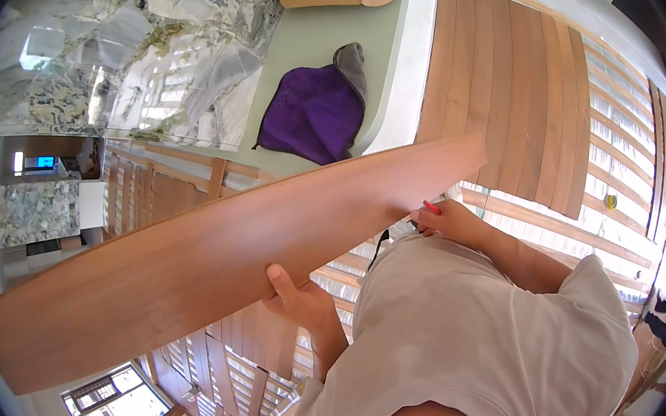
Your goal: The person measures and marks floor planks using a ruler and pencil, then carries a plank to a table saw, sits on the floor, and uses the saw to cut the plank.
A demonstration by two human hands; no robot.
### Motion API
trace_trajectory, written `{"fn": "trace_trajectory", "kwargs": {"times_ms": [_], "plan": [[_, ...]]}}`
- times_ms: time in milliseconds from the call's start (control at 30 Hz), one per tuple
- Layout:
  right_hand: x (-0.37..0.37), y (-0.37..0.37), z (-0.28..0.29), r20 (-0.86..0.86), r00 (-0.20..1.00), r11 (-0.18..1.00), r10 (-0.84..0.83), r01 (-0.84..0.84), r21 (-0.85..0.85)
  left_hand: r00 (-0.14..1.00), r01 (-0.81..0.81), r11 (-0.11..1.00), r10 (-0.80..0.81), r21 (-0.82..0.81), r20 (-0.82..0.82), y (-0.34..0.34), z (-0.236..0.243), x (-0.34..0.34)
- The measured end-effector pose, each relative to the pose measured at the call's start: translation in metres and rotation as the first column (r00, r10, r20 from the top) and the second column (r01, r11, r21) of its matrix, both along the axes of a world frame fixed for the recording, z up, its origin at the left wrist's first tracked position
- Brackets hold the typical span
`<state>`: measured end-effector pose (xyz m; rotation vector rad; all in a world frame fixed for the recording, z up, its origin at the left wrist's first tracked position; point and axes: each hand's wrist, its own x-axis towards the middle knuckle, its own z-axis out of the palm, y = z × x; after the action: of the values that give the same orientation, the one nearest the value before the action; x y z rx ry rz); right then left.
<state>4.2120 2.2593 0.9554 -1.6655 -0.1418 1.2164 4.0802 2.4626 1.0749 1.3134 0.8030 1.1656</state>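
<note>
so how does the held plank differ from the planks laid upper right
The held plank is raised in the left hand; the laid planks lie flat. The held plank slants alone across the view; the laid planks sit side by side. The held plank looks larger here than any of the laid planks. Both are brown and wood-like.

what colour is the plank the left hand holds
The plank is brown, clearest in the head view.

I see the bare left hand (299,304) clasped at near left, thumb uppermost, fingers hidden; farther right, the bare right hand (453,224) pinches, its forearm bare.
</note>
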Motion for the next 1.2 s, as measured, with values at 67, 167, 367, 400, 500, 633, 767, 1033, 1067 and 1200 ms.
{"fn": "trace_trajectory", "kwargs": {"times_ms": [67,167,367,400,500,633,767,1033,1067,1200], "plan": [[0.002,0.001,-0.025,-0.411,0.878,0.950,-0.244,0.301,0.080,0.981,0.183,0.965,-0.167,-0.188,0.096,-0.001,-0.018,-0.006],[0.002,-0.003,-0.039,-0.799,0.448,0.710,-0.402,0.703,0.038,0.980,0.195,0.922,-0.167,-0.334,0.111,-0.009,-0.030,-0.001],[0.018,-0.017,-0.107,-0.767,0.337,0.453,-0.546,0.889,0.068,0.955,0.245,0.765,-0.295,-0.595,0.014,-0.030,-0.071,-0.013],[0.025,-0.016,-0.110,-0.730,0.373,0.449,-0.572,0.888,0.102,0.942,0.297,0.687,-0.325,-0.663,0.086,-0.035,-0.083,-0.013],[0.050,-0.004,-0.105,-0.521,0.475,0.479,-0.709,0.867,0.139,0.915,0.382,0.545,-0.337,-0.747,0.222,-0.043,-0.116,-0.009],[0.097,0.004,-0.126,-0.514,0.509,0.541,-0.690,0.835,0.100,0.894,0.425,0.419,-0.335,-0.803,0.298,-0.050,-0.152,-0.003],[0.143,0.000,-0.152,-0.513,0.581,0.598,-0.632,0.786,0.155,0.858,0.494,0.380,-0.358,-0.782,0.368,-0.057,-0.187,-0.020],[0.244,-0.004,-0.217,-0.488,0.665,0.699,-0.565,0.701,0.144,0.883,0.255,0.709,0.106,-0.658,0.456,-0.113,-0.252,-0.104],[0.256,-0.001,-0.225,-0.490,0.673,0.691,-0.554,0.700,0.180,0.887,0.292,0.672,0.077,-0.681,0.455,-0.114,-0.273,-0.106],[0.275,0.026,-0.210,-0.455,0.660,0.658,-0.598,0.729,0.192,0.853,0.345,0.560,0.148,-0.753,0.500,-0.110,-0.260,-0.078]]}}
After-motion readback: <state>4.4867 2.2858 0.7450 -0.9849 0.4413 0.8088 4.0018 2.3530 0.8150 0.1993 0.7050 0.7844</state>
